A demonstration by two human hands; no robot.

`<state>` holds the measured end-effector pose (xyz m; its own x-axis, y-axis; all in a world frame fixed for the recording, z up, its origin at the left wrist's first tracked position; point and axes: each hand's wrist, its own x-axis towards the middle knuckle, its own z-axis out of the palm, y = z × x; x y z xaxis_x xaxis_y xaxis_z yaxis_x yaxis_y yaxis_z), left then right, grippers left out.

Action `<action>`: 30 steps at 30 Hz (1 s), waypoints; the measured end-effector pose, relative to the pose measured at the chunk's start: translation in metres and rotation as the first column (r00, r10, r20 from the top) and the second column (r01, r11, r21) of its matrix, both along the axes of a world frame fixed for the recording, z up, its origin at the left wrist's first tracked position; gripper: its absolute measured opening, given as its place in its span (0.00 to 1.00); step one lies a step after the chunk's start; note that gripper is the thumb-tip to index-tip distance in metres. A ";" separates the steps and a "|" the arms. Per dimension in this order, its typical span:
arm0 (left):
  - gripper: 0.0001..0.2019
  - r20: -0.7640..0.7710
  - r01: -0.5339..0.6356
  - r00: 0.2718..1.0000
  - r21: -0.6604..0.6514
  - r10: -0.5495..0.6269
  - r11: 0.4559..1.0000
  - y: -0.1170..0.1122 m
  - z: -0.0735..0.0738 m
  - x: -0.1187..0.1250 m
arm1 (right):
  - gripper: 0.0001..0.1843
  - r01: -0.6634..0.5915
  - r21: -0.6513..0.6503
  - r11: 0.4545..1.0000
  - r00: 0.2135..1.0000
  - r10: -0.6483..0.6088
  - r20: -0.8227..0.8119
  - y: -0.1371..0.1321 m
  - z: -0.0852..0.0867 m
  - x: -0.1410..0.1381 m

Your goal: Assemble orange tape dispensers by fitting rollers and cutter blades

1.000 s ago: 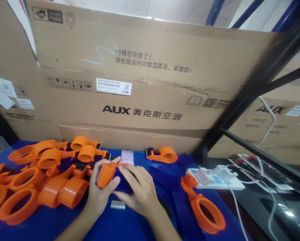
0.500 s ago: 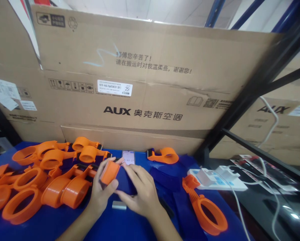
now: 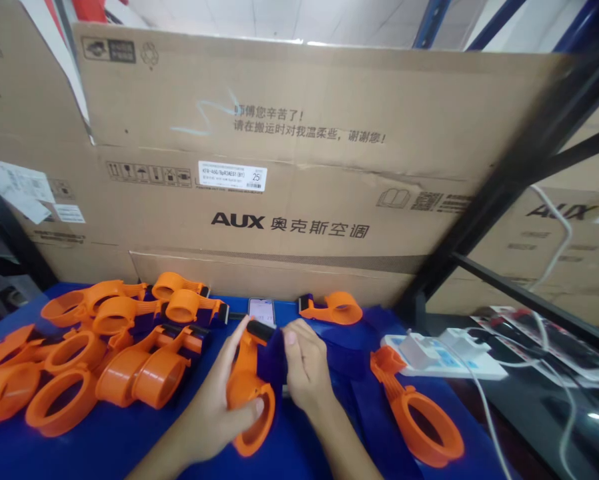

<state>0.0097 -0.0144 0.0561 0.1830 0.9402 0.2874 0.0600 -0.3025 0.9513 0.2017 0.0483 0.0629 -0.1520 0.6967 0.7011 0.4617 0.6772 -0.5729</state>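
Observation:
An orange tape dispenser [image 3: 243, 383] with a black roller at its top is gripped by my left hand [image 3: 212, 407], its ring tilted down toward me and my thumb across the ring. My right hand [image 3: 307, 367] is closed around a dark blue flexible piece [image 3: 270, 357] right beside the dispenser's head. Whether that piece is fixed to the dispenser is hidden by my fingers. To the left lie several more orange tape dispensers [image 3: 114, 373] in a cluster. One tape dispenser [image 3: 342, 308] lies behind my right hand, and another orange dispenser [image 3: 427, 427] is at the right.
A phone [image 3: 262, 311] leans at the back against a big cardboard box [image 3: 299, 180]. On the right, a white power strip [image 3: 459, 363] carries plugged-in adapters and trailing white cables [image 3: 479, 413]. Dark blue pieces [image 3: 347, 353] lie on the blue tabletop [image 3: 199, 467]. A black rack post [image 3: 479, 207] slants alongside.
The tape dispenser has been turned, so its ring now faces me and hangs lower. My right hand has closed on the dark blue piece. The view has shifted slightly.

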 end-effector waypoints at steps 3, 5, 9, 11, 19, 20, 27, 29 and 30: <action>0.48 -0.370 -0.030 0.928 0.034 0.040 0.999 -0.021 0.002 -0.024 | 0.27 0.056 0.060 0.997 0.995 -0.051 -0.084 0.002 0.000 0.008; 0.50 -0.569 -0.057 0.820 0.037 0.068 0.998 -0.035 0.001 -0.046 | 0.26 0.109 0.079 0.991 0.990 -0.101 -0.097 0.004 0.001 0.012; 0.48 -0.801 -0.118 0.577 0.114 0.161 0.986 -0.054 -0.011 -0.091 | 0.28 0.198 0.017 0.980 0.974 -0.195 -0.115 0.006 0.004 0.016; 0.46 -0.844 -0.111 0.507 0.138 0.176 0.984 -0.058 -0.021 -0.104 | 0.28 0.238 -0.046 0.970 0.967 -0.241 -0.080 0.009 0.004 0.017; 0.29 -0.858 -0.093 0.352 0.366 0.374 0.926 -0.059 -0.044 -0.110 | 0.14 0.553 -0.161 0.818 0.784 -0.445 0.433 0.025 -0.008 0.031; 0.27 -0.847 -0.076 0.330 0.416 0.417 0.906 -0.058 -0.046 -0.109 | 0.14 0.559 -0.179 0.809 0.777 -0.437 0.454 0.027 -0.010 0.033; 0.15 -0.772 0.030 0.203 0.620 0.602 0.784 -0.045 -0.046 -0.105 | 0.18 0.538 -0.156 0.828 0.813 -0.462 0.355 0.030 -0.003 0.048; 0.15 -0.752 0.041 0.189 0.648 0.631 0.761 -0.042 -0.043 -0.105 | 0.19 0.574 -0.106 0.812 0.796 -0.523 0.303 0.020 0.003 0.062; 0.15 -0.745 0.050 0.187 0.658 0.640 0.751 -0.041 -0.041 -0.105 | 0.19 0.603 -0.057 0.796 0.771 -0.563 0.298 0.012 0.004 0.072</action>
